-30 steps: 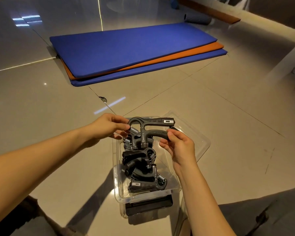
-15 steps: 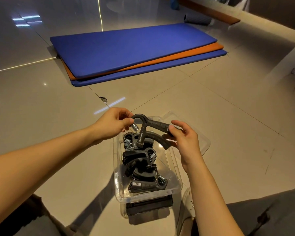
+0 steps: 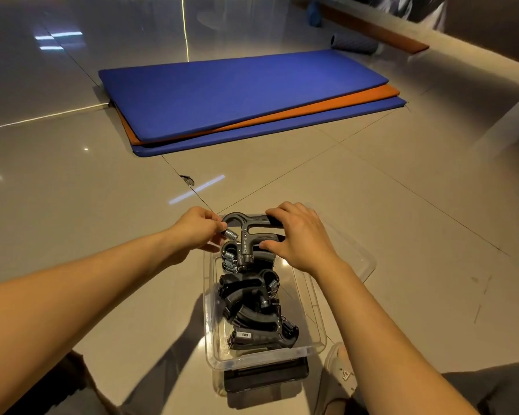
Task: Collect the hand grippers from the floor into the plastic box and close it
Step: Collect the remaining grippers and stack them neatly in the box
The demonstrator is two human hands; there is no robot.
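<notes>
A clear plastic box (image 3: 315, 347) stands on the floor in front of me with several black hand grippers (image 3: 252, 313) piled inside. Over its far end I hold one more black hand gripper (image 3: 247, 235) with both hands. My left hand (image 3: 197, 232) pinches its spring end. My right hand (image 3: 297, 235) wraps over its two handles from above. The box's clear lid (image 3: 358, 259) lies under and to the right of the box, partly hidden by my right forearm.
Stacked blue and orange exercise mats (image 3: 240, 97) lie on the tiled floor beyond the box. A rolled dark mat (image 3: 354, 44) rests near the far wall. My sandalled foot (image 3: 340, 369) is beside the box's near right corner. A black latch (image 3: 265, 377) sits at the box's near end.
The held gripper has turned flatter and come down toward the far end of the box. My right hand shifted from under its handles to over them.
</notes>
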